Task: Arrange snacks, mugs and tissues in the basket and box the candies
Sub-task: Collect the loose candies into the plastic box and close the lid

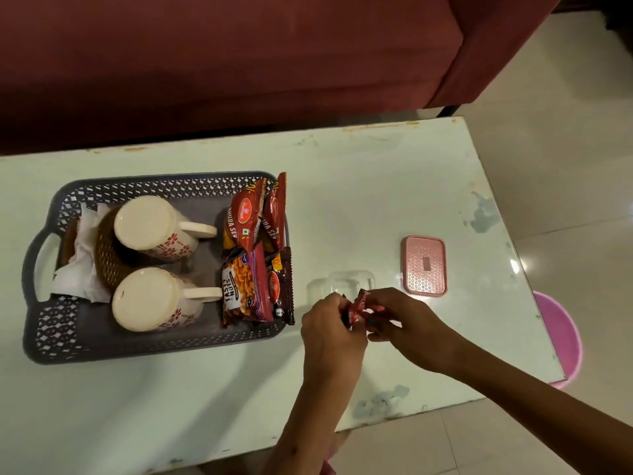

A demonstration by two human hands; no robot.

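A grey perforated basket (51, 341) sits on the left of the table. It holds two upside-down cream mugs (150, 228) (147, 299), white tissues (78, 269) in a brown woven holder (106, 258), and several snack packets (250, 255) standing along its right wall. Right of the basket, my left hand (330, 332) and my right hand (397, 318) together grip red-wrapped candies (358, 308). Just behind the hands lies a clear plastic box (346, 281), open. Its pink lid (424, 265) lies flat further right.
A dark red sofa (239, 63) runs behind the pale table (359, 186). The table's right edge is near the lid; beyond it are a tiled floor and a pink round object (561, 337). The tabletop paint is chipped in spots.
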